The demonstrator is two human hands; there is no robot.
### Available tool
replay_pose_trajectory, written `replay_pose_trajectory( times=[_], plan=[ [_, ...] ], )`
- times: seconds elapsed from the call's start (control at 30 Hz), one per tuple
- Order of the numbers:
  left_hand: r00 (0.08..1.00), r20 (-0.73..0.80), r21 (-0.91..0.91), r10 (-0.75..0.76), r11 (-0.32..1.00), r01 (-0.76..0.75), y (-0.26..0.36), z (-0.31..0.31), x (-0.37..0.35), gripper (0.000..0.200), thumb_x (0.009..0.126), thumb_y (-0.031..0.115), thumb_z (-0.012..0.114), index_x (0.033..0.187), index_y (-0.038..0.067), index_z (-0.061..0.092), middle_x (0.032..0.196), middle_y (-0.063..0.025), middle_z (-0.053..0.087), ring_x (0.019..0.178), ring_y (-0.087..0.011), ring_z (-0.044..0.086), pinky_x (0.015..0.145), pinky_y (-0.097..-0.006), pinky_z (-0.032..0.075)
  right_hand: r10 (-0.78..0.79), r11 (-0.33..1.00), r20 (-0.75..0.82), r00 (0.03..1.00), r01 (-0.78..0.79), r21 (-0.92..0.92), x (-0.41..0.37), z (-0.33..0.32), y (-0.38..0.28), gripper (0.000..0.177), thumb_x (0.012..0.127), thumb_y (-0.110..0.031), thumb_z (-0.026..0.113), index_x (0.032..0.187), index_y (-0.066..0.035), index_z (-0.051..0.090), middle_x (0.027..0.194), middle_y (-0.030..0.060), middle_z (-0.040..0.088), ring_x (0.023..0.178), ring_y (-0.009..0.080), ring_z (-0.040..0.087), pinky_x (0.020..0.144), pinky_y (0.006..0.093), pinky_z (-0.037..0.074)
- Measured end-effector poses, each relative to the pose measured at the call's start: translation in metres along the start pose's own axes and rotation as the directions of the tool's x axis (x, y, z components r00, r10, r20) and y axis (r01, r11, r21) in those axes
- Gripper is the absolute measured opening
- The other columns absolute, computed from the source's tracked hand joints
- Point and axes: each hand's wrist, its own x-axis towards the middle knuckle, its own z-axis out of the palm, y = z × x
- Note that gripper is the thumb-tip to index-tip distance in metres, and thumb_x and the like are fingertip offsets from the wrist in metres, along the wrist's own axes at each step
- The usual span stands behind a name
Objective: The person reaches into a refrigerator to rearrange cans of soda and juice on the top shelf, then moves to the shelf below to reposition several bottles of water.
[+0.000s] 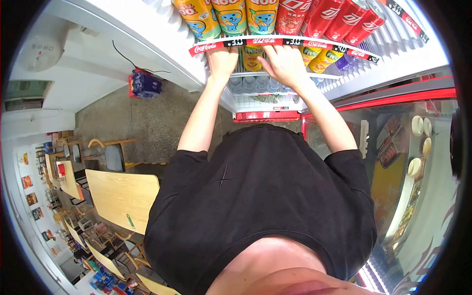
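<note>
Both arms reach up into a lit drinks fridge. My left hand (pixel 222 63) is under the red price strip (pixel 275 42) of a shelf, its fingertips hidden behind that strip. Nearby, my right hand (pixel 283 65) has its thumb spread toward a yellow bottle (pixel 252 58), while its other fingers reach up behind the strip. Whether either hand holds anything cannot be seen. Above the strip stand orange cans (pixel 230 18) at the left and red cans (pixel 322 18) at the right. More yellow bottles (pixel 322 60) show right of my right hand.
Lower shelves hold clear bottles (pixel 249 84). The open glass door (pixel 383 147) is at the right. A purple package (pixel 146 83) lies on the floor at the left, and wooden tables (pixel 120 196) with chairs (pixel 114 156) stand at the lower left.
</note>
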Motion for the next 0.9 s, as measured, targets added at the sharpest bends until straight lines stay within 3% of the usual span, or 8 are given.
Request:
replay_pose_trajectory(
  times=[0.1, 0.2, 0.3, 0.4, 0.6, 0.73, 0.87, 0.9],
  plan=[
    [1.000, 0.002, 0.092, 0.027, 0.995, -0.027, -0.011, 0.009, -0.001, 0.042, 0.084, 0.014, 0.072, 0.124, 0.003, 0.065, 0.124, -0.0233, 0.066, 0.117, -0.0471, 0.058, 0.104, -0.0565, 0.041, -0.006, 1.000, 0.053, 0.999, 0.005, 0.017, 0.004, 0.000, 0.004, 0.032, 0.092, -0.036, 0.071, 0.112, -0.011, 0.066, 0.073, 0.0065, 0.064, 0.067, 0.0246, 0.068, 0.060, 0.0389, 0.053],
    [0.999, 0.050, 0.133, 0.013, 0.991, -0.020, -0.017, 0.013, -0.004, 0.043, 0.085, 0.015, 0.073, 0.125, 0.002, 0.065, 0.125, -0.0228, 0.066, 0.117, -0.0476, 0.058, 0.104, -0.0567, 0.041, -0.003, 1.000, 0.081, 0.997, 0.001, 0.016, 0.004, 0.003, 0.005, 0.032, 0.093, -0.036, 0.070, 0.113, -0.012, 0.066, 0.069, 0.0061, 0.063, 0.064, 0.0245, 0.068, 0.058, 0.0392, 0.053],
    [0.998, 0.024, 0.161, 0.062, 0.985, -0.066, -0.015, 0.014, -0.004, 0.043, 0.085, 0.015, 0.073, 0.124, 0.002, 0.064, 0.125, -0.0226, 0.066, 0.116, -0.0478, 0.058, 0.104, -0.0568, 0.041, 0.047, 0.999, 0.132, 0.990, -0.048, 0.005, 0.007, -0.002, -0.003, 0.032, 0.092, -0.036, 0.070, 0.113, -0.012, 0.066, 0.073, 0.0065, 0.064, 0.069, 0.0257, 0.069, 0.062, 0.0402, 0.054],
    [0.996, 0.026, 0.188, 0.084, 0.978, -0.088, -0.021, 0.017, -0.005, 0.044, 0.086, 0.020, 0.070, 0.126, 0.002, 0.063, 0.124, -0.0227, 0.065, 0.117, -0.0476, 0.057, 0.103, -0.0579, 0.041, 0.028, 0.999, -0.015, 0.999, -0.028, 0.027, 0.003, 0.006, -0.006, 0.032, 0.091, -0.037, 0.073, 0.106, -0.010, 0.064, 0.077, 0.0104, 0.064, 0.070, 0.0282, 0.067, 0.064, 0.0403, 0.054],
    [0.998, 0.039, 0.152, 0.047, 0.987, -0.052, -0.015, 0.014, -0.001, 0.042, 0.085, 0.018, 0.073, 0.123, 0.004, 0.065, 0.124, -0.0220, 0.066, 0.116, -0.0478, 0.057, 0.103, -0.0577, 0.041, 0.093, 0.978, -0.097, 0.991, -0.073, 0.195, 0.004, 0.021, -0.019, 0.040, 0.088, -0.030, 0.076, 0.115, -0.006, 0.059, 0.088, 0.0173, 0.062, 0.080, 0.0339, 0.067, 0.068, 0.0438, 0.056],
    [0.997, 0.049, 0.182, 0.060, 0.981, -0.068, -0.016, 0.014, -0.004, 0.045, 0.087, 0.022, 0.073, 0.127, 0.004, 0.063, 0.127, -0.0223, 0.064, 0.119, -0.0484, 0.056, 0.105, -0.0584, 0.039, 0.178, 0.956, 0.082, 0.981, -0.192, 0.220, 0.000, 0.038, -0.024, 0.052, 0.087, -0.030, 0.075, 0.124, 0.000, 0.054, 0.092, 0.0237, 0.063, 0.084, 0.0390, 0.068, 0.070, 0.0475, 0.058],
    [0.997, 0.019, 0.185, 0.072, 0.980, -0.075, -0.009, 0.009, -0.004, 0.049, 0.088, 0.024, 0.074, 0.129, 0.002, 0.061, 0.126, -0.0245, 0.064, 0.119, -0.0500, 0.056, 0.105, -0.0577, 0.040, 0.211, 0.949, -0.008, 0.978, -0.203, 0.243, 0.005, 0.046, -0.027, 0.047, 0.084, -0.026, 0.075, 0.116, 0.004, 0.058, 0.096, 0.0258, 0.065, 0.087, 0.0405, 0.069, 0.077, 0.0473, 0.059],
    [0.997, 0.006, 0.167, 0.074, 0.983, -0.074, -0.009, 0.009, -0.005, 0.049, 0.088, 0.024, 0.074, 0.129, 0.002, 0.061, 0.127, -0.0245, 0.064, 0.118, -0.0501, 0.056, 0.105, -0.0576, 0.041, 0.232, 0.937, 0.030, 0.972, -0.232, 0.262, 0.005, 0.048, -0.028, 0.047, 0.084, -0.025, 0.075, 0.117, 0.004, 0.057, 0.098, 0.0261, 0.065, 0.089, 0.0407, 0.069, 0.078, 0.0477, 0.059]
  ],
)
